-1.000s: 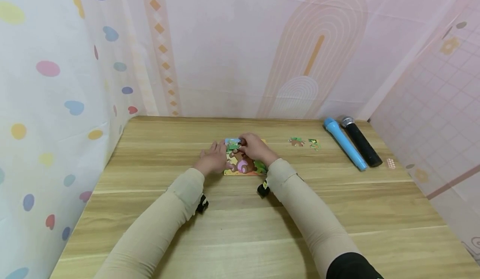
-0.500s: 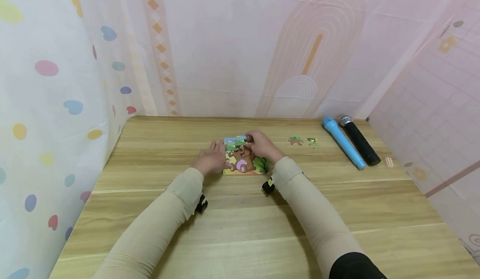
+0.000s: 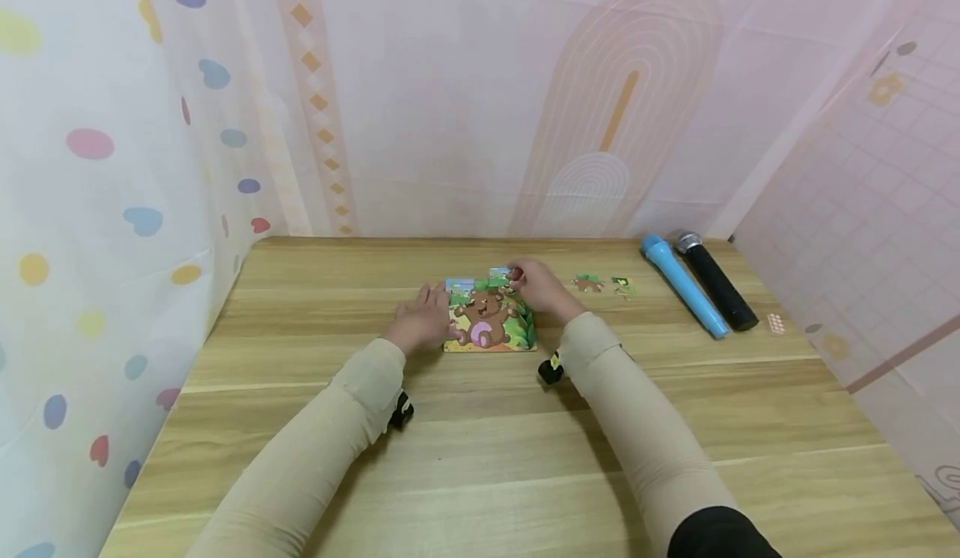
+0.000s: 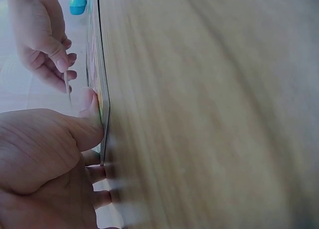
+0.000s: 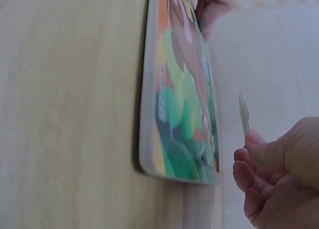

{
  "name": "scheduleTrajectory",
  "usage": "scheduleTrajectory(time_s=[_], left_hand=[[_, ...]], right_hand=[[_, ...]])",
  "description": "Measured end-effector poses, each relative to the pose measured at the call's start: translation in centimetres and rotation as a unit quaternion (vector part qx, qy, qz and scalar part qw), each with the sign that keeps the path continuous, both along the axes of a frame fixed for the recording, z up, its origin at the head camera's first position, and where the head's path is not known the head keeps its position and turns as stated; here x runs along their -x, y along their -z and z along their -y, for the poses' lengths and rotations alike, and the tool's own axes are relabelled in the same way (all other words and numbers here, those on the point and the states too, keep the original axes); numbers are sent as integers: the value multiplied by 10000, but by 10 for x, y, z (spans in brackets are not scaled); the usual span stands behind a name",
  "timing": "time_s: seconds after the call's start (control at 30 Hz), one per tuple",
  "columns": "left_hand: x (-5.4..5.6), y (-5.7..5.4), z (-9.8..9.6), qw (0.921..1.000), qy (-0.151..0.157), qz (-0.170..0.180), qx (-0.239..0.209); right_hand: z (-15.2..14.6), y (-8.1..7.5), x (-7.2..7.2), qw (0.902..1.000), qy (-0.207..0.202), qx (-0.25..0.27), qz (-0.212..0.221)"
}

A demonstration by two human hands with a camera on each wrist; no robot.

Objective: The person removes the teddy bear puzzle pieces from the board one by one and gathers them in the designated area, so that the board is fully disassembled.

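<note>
Wood-grain table (image 3: 480, 458), bear jigsaw board (image 3: 483, 333) flat at ctr of head frame, longer L-R than front-back as seen there.

R hand (image 3: 543, 287) at board's upper R corner, pinching a jigsaw piece (image 3: 499, 277) btwn thumb + fingers. Piece sticks out L of R fingertips, over or just past board's top edge in head frame (can't tell which). In R wrist view it's thin, edge-on, w/ a visible gap to board, so prob. held clear of it.

Key rel.: board lies below + L of R hand in head frame; piece is R hand's, L hand (image 3: 422, 316) farther off. L hand at board's L edge, fingers extended, slightly apart; thumb touching board edge per L wrist view.

Loose: brown/green piece (image 3: 588, 283) + yellow/green piece (image 3: 622, 287), R of R hand. Blue mic (image 3: 684, 287) + black mic (image 3: 717, 283) farther R.
</note>
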State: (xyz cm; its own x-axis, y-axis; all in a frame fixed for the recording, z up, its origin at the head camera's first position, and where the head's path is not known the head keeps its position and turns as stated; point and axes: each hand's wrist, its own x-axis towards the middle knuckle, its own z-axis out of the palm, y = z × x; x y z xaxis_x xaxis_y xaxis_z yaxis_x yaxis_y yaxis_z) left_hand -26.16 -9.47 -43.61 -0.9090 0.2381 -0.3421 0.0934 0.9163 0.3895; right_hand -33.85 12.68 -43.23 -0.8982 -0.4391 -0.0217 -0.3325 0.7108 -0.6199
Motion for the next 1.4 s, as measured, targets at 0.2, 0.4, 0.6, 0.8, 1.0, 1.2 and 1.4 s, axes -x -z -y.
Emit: scheduleTrajectory(time_s=[0.2,0.4,0.6,0.8,1.0,1.2,1.4], left_hand=[[-2,-3,-1,10000,50,-47,69],[-3,-4,2,9998,104,-110,99],[-2,-3,2,9998,99,-112,96],[0,-2,3,9998,130,-121,130],[0,-1,4,9998,118,-117,97],[0,-1,4,10000,56,-62,-13],[-2,-3,4,10000,48,-63,-26]], right_hand=[[-11,0,3,9999,135,68,62],[-21,-3,4,9997,235,44,12],[-30,-5,5,9993,355,83,111],[-42,-4,8,9986,489,165,98],[-51,-2,9,9981,561,229,120],[-57,-1,9,9972,707,113,201],[-60,3,13,9966,764,-297,121]])
